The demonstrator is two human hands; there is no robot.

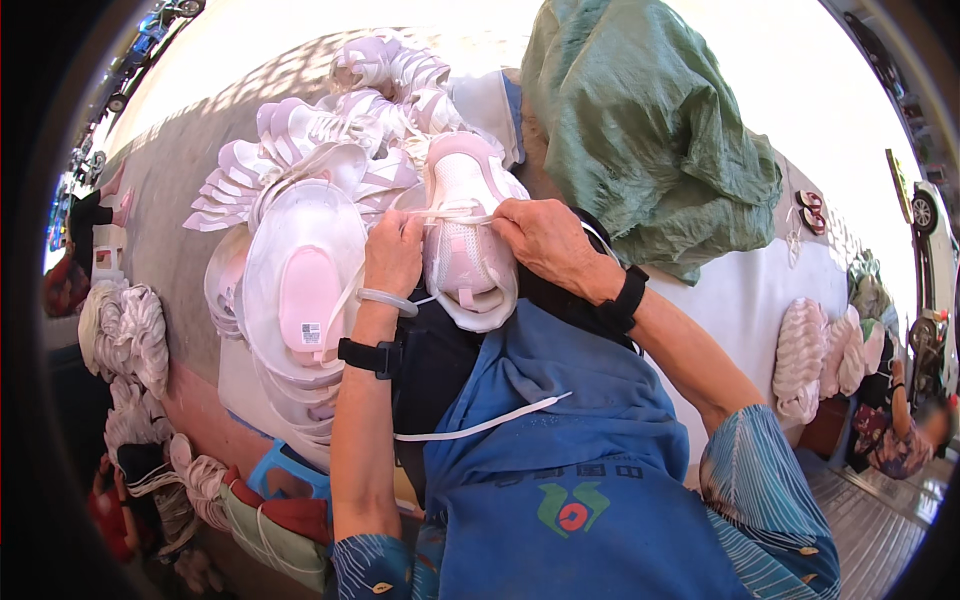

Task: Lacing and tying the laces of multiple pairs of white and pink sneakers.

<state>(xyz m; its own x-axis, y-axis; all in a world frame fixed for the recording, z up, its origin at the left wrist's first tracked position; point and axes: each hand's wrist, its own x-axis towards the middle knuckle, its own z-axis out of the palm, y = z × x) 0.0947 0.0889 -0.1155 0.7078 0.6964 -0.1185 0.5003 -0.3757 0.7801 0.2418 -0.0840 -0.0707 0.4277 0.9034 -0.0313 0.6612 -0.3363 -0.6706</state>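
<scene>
A pink and white shoe upper [472, 262] rests on my lap, its heel opening toward me. Across its lacing runs a white shoelace [452, 214], drawn sideways between my hands. My left hand [395, 252], a bangle and black band on its wrist, is closed on the lace at the shoe's left side. Pinched fingers of my right hand [556, 243] hold the lace at the right side. Another length of white lace lies over my blue apron [575, 420]. To the left is a nested stack of flat uppers with a pink insole [310, 290] on top.
Beyond the shoe lies a heap of pink and white uppers [390, 85]. A large green sack [650, 140] stands at the far right, with red sandals [811, 212] past it. More bundled uppers [802, 350] lie right, near another person [905, 435]. A blue stool [285, 472] stands at lower left.
</scene>
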